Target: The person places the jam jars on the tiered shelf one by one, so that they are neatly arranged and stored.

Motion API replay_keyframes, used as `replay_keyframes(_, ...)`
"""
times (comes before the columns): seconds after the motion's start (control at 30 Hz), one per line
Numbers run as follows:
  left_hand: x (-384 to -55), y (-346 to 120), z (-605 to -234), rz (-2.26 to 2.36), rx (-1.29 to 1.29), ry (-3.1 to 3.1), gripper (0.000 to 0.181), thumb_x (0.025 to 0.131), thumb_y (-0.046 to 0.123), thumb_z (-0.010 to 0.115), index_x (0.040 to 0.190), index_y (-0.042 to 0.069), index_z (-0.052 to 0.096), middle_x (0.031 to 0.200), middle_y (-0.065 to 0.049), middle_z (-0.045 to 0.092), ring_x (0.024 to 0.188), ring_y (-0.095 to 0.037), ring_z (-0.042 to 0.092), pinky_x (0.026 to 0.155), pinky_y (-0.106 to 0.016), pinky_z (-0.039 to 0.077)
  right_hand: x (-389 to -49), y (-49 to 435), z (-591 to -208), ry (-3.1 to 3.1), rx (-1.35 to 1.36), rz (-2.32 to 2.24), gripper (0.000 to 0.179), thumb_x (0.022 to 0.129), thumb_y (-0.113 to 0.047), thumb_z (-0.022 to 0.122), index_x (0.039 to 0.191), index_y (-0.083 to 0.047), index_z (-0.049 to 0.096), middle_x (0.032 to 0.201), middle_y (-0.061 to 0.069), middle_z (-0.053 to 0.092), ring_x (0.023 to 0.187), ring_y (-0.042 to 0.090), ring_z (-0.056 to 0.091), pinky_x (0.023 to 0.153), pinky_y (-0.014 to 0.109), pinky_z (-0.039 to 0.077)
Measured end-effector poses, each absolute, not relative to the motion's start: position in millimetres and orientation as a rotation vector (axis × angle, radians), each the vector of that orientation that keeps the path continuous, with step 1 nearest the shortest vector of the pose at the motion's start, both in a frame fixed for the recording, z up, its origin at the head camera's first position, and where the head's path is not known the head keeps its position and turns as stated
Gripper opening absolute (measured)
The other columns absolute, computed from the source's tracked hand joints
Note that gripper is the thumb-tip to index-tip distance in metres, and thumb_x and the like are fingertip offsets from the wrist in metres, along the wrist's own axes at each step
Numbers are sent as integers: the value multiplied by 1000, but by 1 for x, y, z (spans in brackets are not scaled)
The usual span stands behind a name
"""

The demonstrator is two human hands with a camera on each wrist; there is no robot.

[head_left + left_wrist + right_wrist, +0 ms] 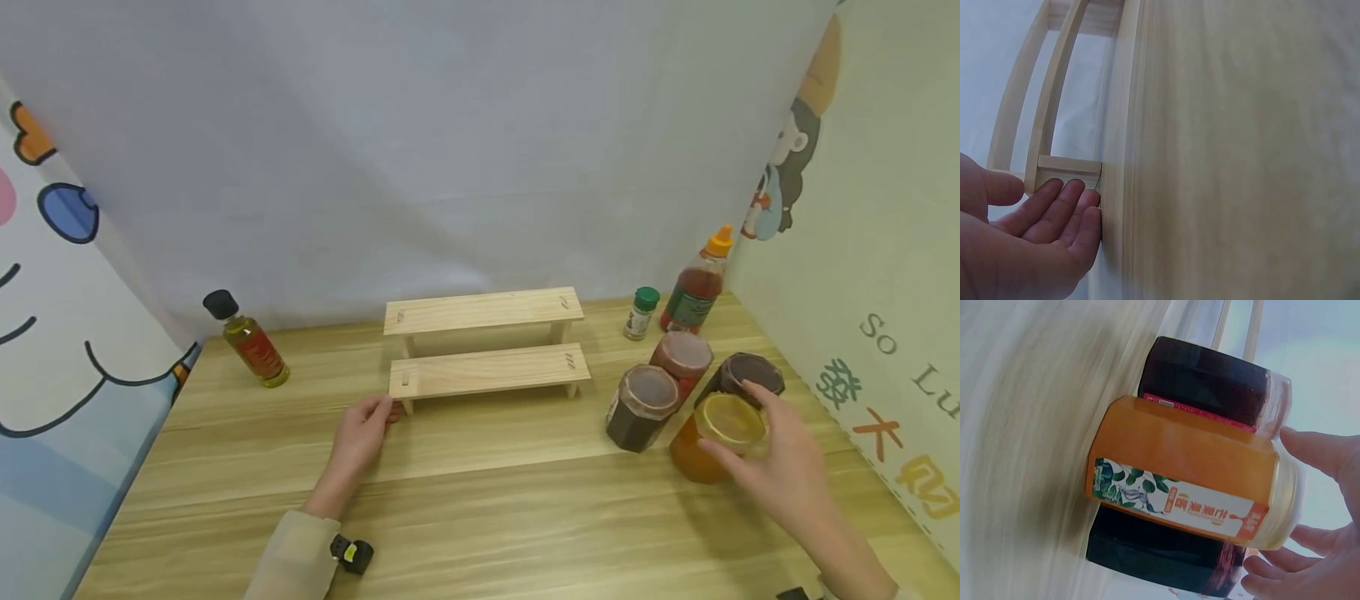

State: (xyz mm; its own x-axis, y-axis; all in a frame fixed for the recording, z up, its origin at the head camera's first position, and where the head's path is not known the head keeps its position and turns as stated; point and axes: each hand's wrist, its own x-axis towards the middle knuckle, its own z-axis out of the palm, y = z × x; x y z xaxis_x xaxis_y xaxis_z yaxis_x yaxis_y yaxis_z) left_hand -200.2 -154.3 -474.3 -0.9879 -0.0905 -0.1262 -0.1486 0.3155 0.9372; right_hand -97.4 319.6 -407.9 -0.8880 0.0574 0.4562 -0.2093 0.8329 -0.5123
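At the left end of the two-step wooden rack (487,372), my left hand (363,433) touches the lower step's corner. In the left wrist view its fingertips (1072,186) rest by the end leg, with the thumb beside the board. My right hand (787,450) spreads thumb and fingers around the yellow lid of a jar of orange jam (697,454), which stands upright. The right wrist view shows the thumb on one side of that lid and the fingers (1297,550) on the other. Dark jars (1210,381) flank the orange one.
A dark jar (637,417), a red jar (682,358) and another dark jar (746,371) crowd the orange one. Behind them stand a green-capped shaker (640,317) and a sauce bottle (693,292). An oil bottle (255,346) is at the far left. Curtains enclose the table.
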Motion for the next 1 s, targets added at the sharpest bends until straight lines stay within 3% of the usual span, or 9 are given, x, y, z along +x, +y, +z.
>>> replay_keyframes(0.3,-202,-157,-473,1836,-217,2466,38,104,20,42,121,-10,58,114,-22,62,106,-31,59,92,-37,48,-91,326,-409,-2592,49,818,91,70,-23,87,137,9,36,127,36,44,111,54,43,86,67,33)
replay_keyframes(0.5,-200,-154,-470,1859,-220,2448,37,103,18,43,119,-11,59,112,-23,63,105,-31,60,90,-37,49,-86,329,-412,-2626,18,833,84,71,-23,86,130,13,39,123,36,46,103,52,48,81,63,39)
replay_keyframes(0.67,-199,-152,-470,1877,-229,2438,36,103,17,44,118,-12,59,111,-24,63,104,-32,60,89,-38,49,-84,333,-415,-2689,-27,922,90,73,-27,85,135,12,33,127,38,43,107,55,47,83,64,40)
replay_keyframes(0.9,-199,-152,-472,1883,-204,2452,36,103,18,43,118,-11,59,108,-22,64,102,-31,61,88,-38,49,-86,338,-422,-2749,-30,1058,92,75,-28,84,138,11,29,128,35,44,111,51,49,88,49,43)
replay_keyframes(0.97,-199,-152,-471,1881,-200,2475,37,103,18,44,117,-11,60,106,-21,65,99,-29,62,85,-36,51,-87,339,-424,-2761,-39,1098,92,76,-28,83,139,12,28,129,36,44,113,51,48,89,35,47)
replay_keyframes(1.0,-198,-152,-471,1882,-194,2483,37,103,19,44,117,-12,60,105,-20,65,98,-29,63,84,-35,51,-88,340,-425,-2764,-38,1118,92,76,-28,82,139,11,28,129,37,43,113,52,47,89,39,47)
